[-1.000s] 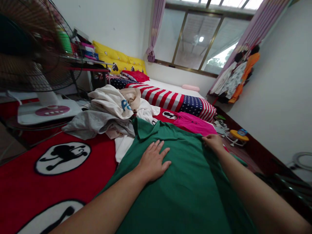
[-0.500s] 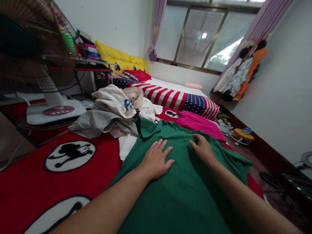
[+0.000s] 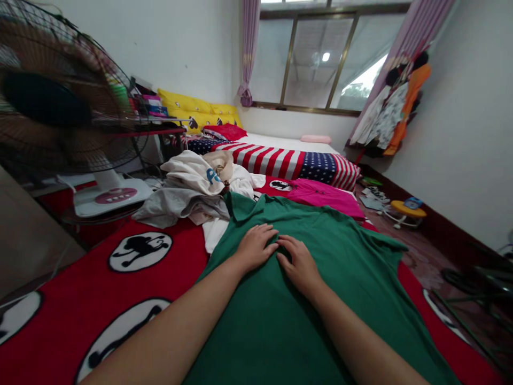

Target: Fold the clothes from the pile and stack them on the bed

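Note:
A green T-shirt (image 3: pixel 340 256) lies spread over a red blanket (image 3: pixel 184 267) with black-and-white oval prints. My left hand (image 3: pixel 256 247) rests flat on the upper part of the shirt, its fingers stretched out. Close beside it, my right hand (image 3: pixel 300 266) touches the cloth with slightly bent, parted fingers. The fingertips of the two hands nearly meet. Neither hand has hold of the fabric. Past the shirt's top edge, a magenta garment (image 3: pixel 324 198) lies on the blanket.
To the left of the shirt is a heap of white, grey and beige clothes (image 3: pixel 192 174). An electric fan (image 3: pixel 108 192) stands at the left. Behind are a bed with a flag-patterned cover (image 3: pixel 276 163) and yellow cushions (image 3: pixel 176 107). A yellow stool (image 3: pixel 407 209) stands at right.
My right hand has moved left and down onto the shirt, close to my left hand. The left hand has shifted only slightly. The camera view has turned a little.

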`<action>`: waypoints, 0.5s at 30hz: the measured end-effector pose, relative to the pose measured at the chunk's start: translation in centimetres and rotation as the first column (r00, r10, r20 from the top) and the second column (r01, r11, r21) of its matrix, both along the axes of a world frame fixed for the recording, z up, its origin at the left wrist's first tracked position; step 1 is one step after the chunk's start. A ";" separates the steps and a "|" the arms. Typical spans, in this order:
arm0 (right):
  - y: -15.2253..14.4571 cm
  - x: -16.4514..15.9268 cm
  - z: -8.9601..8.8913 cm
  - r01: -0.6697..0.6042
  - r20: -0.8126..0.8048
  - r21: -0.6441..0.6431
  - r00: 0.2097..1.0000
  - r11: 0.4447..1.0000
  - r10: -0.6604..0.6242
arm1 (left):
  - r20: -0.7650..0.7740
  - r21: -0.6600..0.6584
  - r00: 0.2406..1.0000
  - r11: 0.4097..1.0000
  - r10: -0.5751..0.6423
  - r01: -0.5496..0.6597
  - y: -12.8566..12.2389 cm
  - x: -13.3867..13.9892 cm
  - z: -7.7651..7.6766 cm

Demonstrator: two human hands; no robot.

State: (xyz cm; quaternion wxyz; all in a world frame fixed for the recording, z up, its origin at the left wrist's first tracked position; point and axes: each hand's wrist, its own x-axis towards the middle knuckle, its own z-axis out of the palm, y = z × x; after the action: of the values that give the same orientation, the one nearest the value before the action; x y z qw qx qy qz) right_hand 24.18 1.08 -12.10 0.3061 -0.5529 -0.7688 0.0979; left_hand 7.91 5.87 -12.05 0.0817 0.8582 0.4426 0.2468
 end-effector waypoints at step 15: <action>-0.5 -0.2 0.5 0.017 -0.084 -0.026 0.996 1.000 -0.019 | 0.219 -0.496 0.875 0.821 0.433 -0.282 9.6 2.8 7.7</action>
State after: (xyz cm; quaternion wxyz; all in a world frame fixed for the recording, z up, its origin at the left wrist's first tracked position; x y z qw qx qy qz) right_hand 24.01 0.55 -11.62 0.3322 -0.5591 -0.7487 0.1281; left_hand 10.71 15.45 -4.36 0.3003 0.6636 0.6229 0.2853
